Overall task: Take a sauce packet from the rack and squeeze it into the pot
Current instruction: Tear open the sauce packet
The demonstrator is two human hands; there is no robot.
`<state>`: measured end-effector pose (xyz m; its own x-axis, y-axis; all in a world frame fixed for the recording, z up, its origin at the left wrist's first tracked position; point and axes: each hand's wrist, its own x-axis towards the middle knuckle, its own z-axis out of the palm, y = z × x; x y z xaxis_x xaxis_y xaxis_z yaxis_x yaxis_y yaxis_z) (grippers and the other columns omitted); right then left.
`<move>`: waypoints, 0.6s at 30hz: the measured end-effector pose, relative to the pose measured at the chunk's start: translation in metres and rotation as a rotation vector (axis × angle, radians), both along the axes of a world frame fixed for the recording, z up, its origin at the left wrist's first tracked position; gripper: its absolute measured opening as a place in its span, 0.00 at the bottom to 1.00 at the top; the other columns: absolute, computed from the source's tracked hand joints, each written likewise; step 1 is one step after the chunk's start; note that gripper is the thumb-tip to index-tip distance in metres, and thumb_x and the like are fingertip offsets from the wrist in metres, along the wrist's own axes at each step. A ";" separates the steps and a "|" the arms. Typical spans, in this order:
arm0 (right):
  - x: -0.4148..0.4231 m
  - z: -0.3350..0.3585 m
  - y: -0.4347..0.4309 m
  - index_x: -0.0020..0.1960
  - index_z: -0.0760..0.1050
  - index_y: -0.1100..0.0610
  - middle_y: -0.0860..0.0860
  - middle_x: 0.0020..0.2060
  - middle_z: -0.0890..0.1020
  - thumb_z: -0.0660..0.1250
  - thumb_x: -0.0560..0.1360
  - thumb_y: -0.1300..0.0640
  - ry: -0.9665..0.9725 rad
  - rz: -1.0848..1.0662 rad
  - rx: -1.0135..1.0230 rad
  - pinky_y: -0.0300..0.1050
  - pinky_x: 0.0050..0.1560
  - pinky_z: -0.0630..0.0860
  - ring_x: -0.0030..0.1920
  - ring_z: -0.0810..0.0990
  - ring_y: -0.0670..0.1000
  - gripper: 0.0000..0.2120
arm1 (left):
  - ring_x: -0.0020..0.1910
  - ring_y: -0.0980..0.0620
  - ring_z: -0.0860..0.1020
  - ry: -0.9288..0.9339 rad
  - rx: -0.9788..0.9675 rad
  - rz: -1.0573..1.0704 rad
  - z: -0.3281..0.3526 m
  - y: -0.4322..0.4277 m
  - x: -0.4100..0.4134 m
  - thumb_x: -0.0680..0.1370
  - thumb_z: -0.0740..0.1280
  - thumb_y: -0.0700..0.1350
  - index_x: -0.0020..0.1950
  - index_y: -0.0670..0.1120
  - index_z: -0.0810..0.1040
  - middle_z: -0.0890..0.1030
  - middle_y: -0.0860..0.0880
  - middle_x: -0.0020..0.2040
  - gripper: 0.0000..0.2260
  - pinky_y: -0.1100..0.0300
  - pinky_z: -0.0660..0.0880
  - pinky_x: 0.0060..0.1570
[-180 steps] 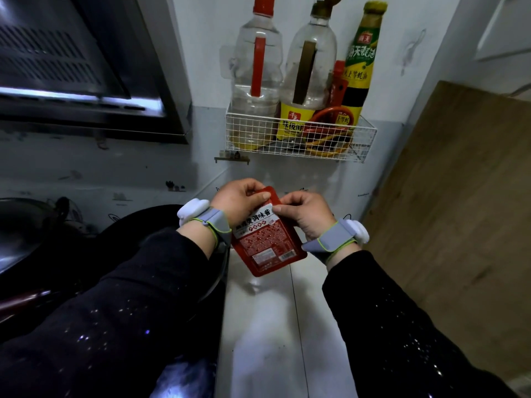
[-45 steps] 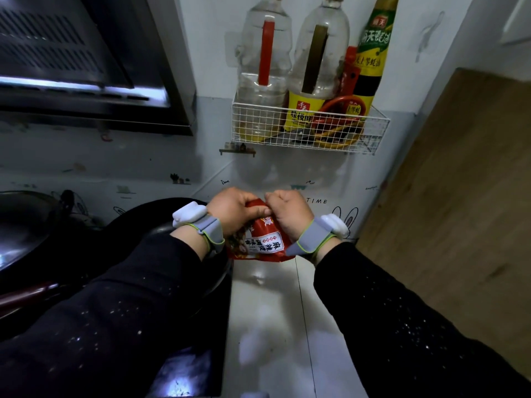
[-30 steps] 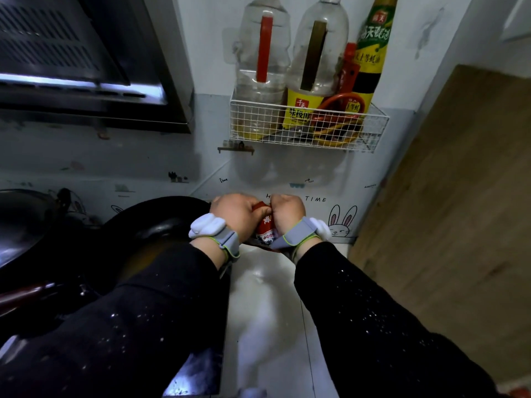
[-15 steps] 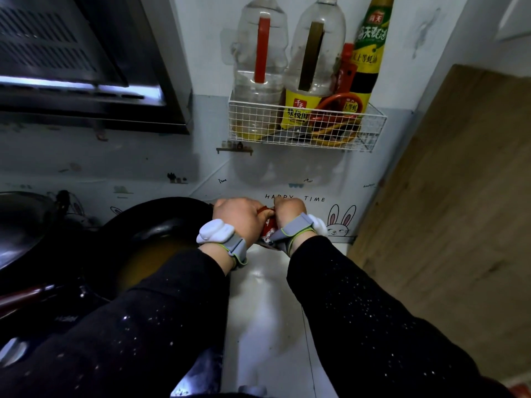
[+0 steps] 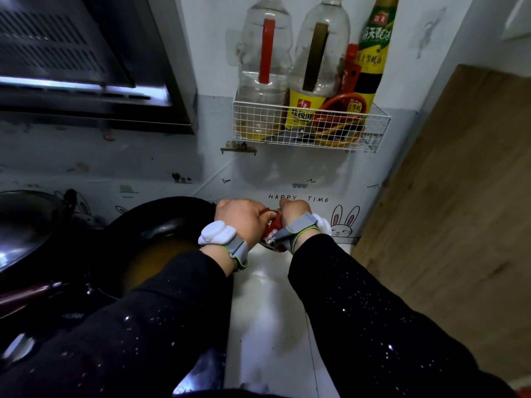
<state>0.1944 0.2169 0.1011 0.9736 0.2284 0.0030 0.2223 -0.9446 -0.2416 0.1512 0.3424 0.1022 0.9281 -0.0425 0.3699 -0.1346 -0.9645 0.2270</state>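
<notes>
A red sauce packet [image 5: 272, 231] is pinched between both hands, mostly hidden by them. My left hand [image 5: 240, 218] grips its left side and my right hand [image 5: 296, 210] grips its right side, knuckles almost touching. They hover over the white counter, just right of the black pot [image 5: 161, 225], which holds brownish liquid. The white wire rack [image 5: 310, 130] hangs on the wall above, with bottles and other packets in it.
A range hood [image 5: 80, 67] overhangs the stove at upper left. A second dark pan [image 5: 26, 225] sits at far left. A wooden board [image 5: 459, 211] leans on the right. The white counter [image 5: 270, 311] runs between my arms.
Both hands moved away from me toward the wall and closed tighter together on the packet, which has folded and is now mostly hidden. The pot's liquid has come into view.
</notes>
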 end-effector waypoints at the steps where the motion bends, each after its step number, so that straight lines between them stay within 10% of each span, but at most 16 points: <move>1: 0.002 0.002 -0.002 0.55 0.72 0.63 0.59 0.49 0.81 0.73 0.66 0.55 0.014 0.040 0.002 0.42 0.48 0.72 0.54 0.80 0.60 0.22 | 0.48 0.47 0.80 0.013 -0.058 -0.006 0.001 0.004 0.000 0.75 0.60 0.60 0.44 0.51 0.81 0.84 0.50 0.44 0.16 0.57 0.69 0.49; 6: 0.007 0.020 0.001 0.60 0.73 0.64 0.60 0.55 0.78 0.67 0.71 0.49 0.036 0.059 0.413 0.43 0.56 0.70 0.57 0.76 0.58 0.24 | 0.40 0.47 0.81 0.148 -0.420 -0.044 0.018 0.028 0.009 0.72 0.67 0.57 0.43 0.46 0.82 0.85 0.46 0.40 0.14 0.56 0.76 0.41; 10: 0.000 0.026 0.012 0.59 0.76 0.59 0.55 0.46 0.77 0.58 0.79 0.60 0.136 -0.029 1.163 0.37 0.34 0.70 0.38 0.74 0.51 0.13 | 0.32 0.57 0.77 0.151 -0.443 -0.066 0.029 0.040 0.009 0.72 0.68 0.56 0.38 0.51 0.79 0.81 0.52 0.36 0.09 0.64 0.71 0.33; 18: 0.003 0.027 0.011 0.49 0.82 0.50 0.48 0.46 0.83 0.71 0.70 0.56 0.382 0.231 1.195 0.41 0.44 0.74 0.45 0.80 0.49 0.08 | 0.37 0.53 0.81 0.147 -0.547 -0.044 0.035 0.066 0.002 0.71 0.69 0.57 0.45 0.47 0.82 0.84 0.49 0.40 0.14 0.60 0.77 0.40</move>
<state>0.1976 0.2281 0.1279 0.8960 0.4409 0.0523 0.0802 -0.0450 -0.9958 0.1528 0.4081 0.1373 0.9732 0.0791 0.2158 -0.1012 -0.6957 0.7112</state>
